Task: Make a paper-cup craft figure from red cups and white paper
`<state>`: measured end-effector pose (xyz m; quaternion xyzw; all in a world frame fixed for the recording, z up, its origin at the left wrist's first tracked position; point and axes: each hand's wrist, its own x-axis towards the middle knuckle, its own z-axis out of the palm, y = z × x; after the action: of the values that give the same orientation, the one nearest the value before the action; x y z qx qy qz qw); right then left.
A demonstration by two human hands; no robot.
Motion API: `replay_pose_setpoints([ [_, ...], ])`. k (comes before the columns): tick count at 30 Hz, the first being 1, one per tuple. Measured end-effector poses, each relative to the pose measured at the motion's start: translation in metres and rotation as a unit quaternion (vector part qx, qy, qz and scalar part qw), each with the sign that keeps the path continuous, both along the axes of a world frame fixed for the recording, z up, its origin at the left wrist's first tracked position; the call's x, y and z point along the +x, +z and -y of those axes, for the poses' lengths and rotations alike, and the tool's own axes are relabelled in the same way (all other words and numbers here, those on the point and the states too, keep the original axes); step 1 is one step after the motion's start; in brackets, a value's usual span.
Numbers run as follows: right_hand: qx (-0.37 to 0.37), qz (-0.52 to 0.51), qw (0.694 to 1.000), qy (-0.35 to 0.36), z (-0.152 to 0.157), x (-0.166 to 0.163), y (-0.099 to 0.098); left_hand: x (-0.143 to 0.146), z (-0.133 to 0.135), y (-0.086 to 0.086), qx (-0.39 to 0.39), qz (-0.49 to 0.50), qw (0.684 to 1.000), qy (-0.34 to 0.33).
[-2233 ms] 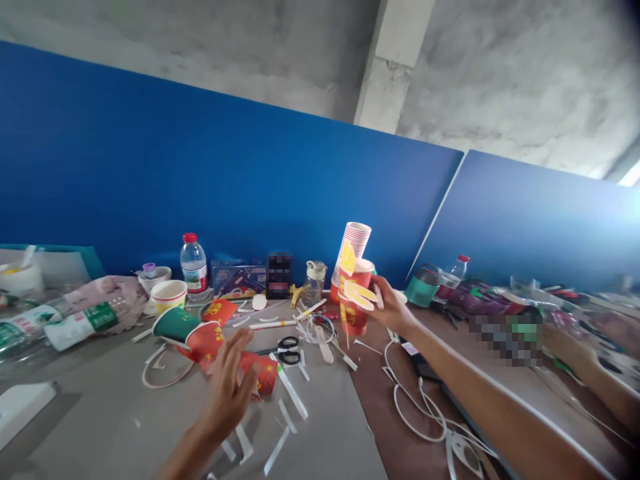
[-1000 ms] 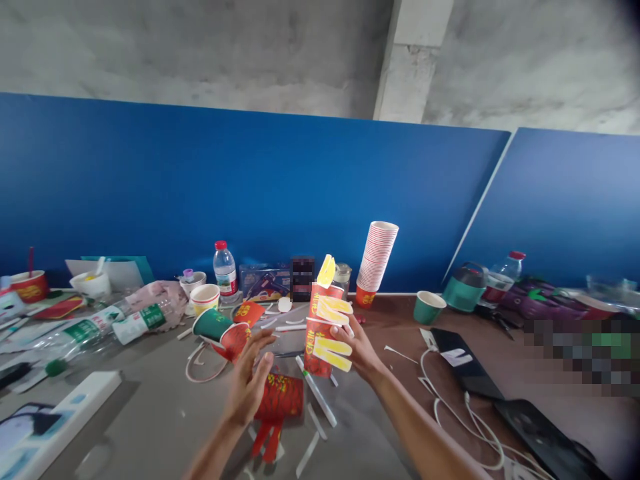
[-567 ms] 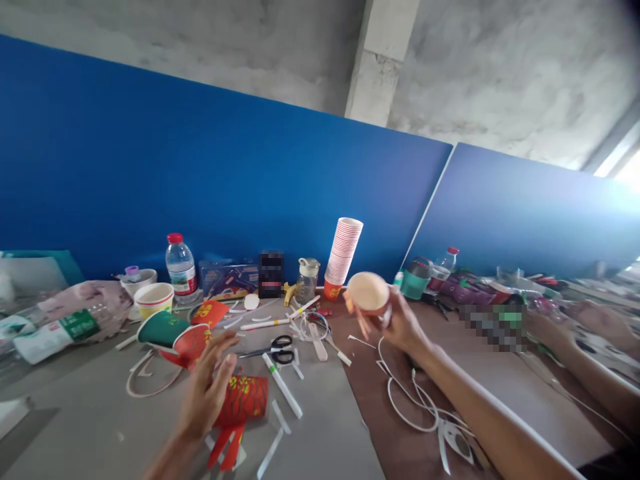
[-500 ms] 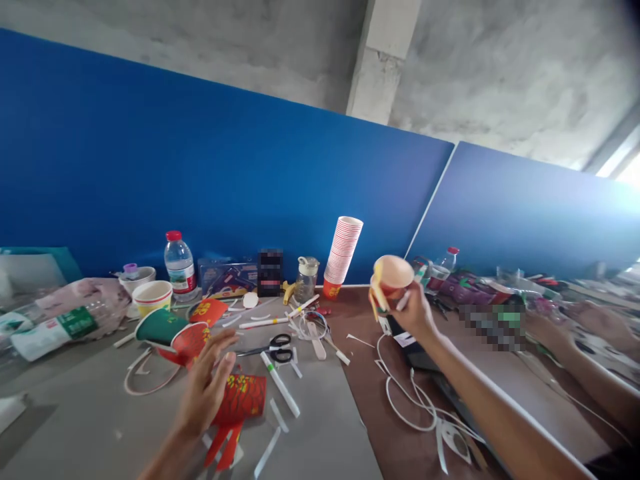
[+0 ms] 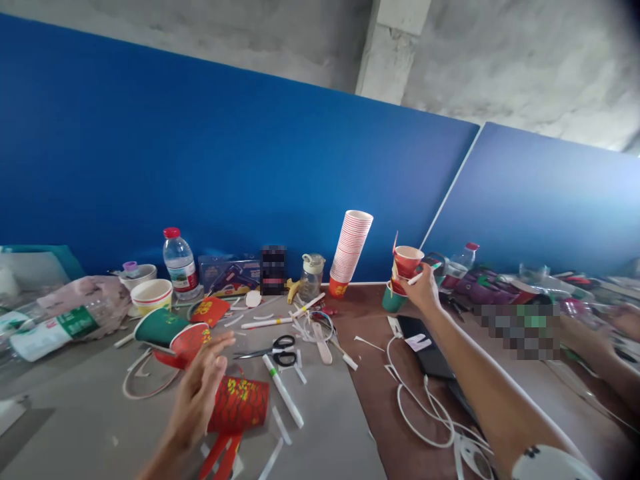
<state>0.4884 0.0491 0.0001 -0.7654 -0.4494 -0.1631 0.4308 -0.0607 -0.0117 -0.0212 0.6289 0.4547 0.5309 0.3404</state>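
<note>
My right hand [image 5: 424,290] is closed on a red paper cup [image 5: 409,261] at the right of the table, near the blue partition. A green paper cup [image 5: 394,300] sits directly below it; whether the red one rests in it, I cannot tell. A white stick with a teal end, like a marker [image 5: 424,273], shows at the same fingers. My left hand [image 5: 200,387] hovers with fingers stretched, holding nothing, beside a red patterned paper cup [image 5: 243,405] lying on its side with cut strips. Behind that hand lie a green cup [image 5: 163,330] and a red cup [image 5: 193,340].
A tall leaning stack of paper cups [image 5: 351,247] stands by the partition. Scissors [image 5: 280,350], a white marker [image 5: 284,393] and paper scraps lie mid-table. A water bottle [image 5: 180,267] stands left. White cable [image 5: 405,407] and a black device [image 5: 425,347] lie right, near another person's arm [image 5: 590,340].
My right hand has moved away toward the partition with the red cup, which now sits over the green cup. My left hand stays almost in place. The view has shifted slightly.
</note>
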Motion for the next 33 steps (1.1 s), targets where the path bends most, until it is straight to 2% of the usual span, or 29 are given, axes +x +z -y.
replay_pose_setpoints([
  [4,-0.077,-0.032,0.997,-0.007,0.006,-0.003,-0.019,0.001,0.002,0.001,-0.004,0.003,1.0,-0.013],
  [7,-0.094,-0.057,0.994,-0.014,0.011,-0.002,-0.024,0.001,0.003,0.002,0.0,0.011,1.0,-0.019],
  [11,-0.071,-0.14,0.987,0.035,0.015,0.001,-0.031,0.002,0.005,0.005,-0.004,0.027,0.999,-0.019],
  [14,-0.063,-0.155,0.985,0.05,0.014,-0.001,-0.041,0.003,0.005,0.005,-0.002,0.03,0.999,-0.017],
  [22,-0.015,-0.198,0.98,-0.009,0.0,-0.015,-0.054,0.0,0.002,0.0,-0.013,0.016,1.0,-0.012],
  [26,-0.006,-0.198,0.98,-0.004,-0.014,-0.032,-0.055,0.002,0.003,-0.001,-0.014,-0.003,1.0,-0.014],
  [33,-0.019,-0.196,0.979,0.059,-0.054,-0.069,-0.062,0.0,0.002,-0.002,-0.023,-0.012,1.0,0.0],
])
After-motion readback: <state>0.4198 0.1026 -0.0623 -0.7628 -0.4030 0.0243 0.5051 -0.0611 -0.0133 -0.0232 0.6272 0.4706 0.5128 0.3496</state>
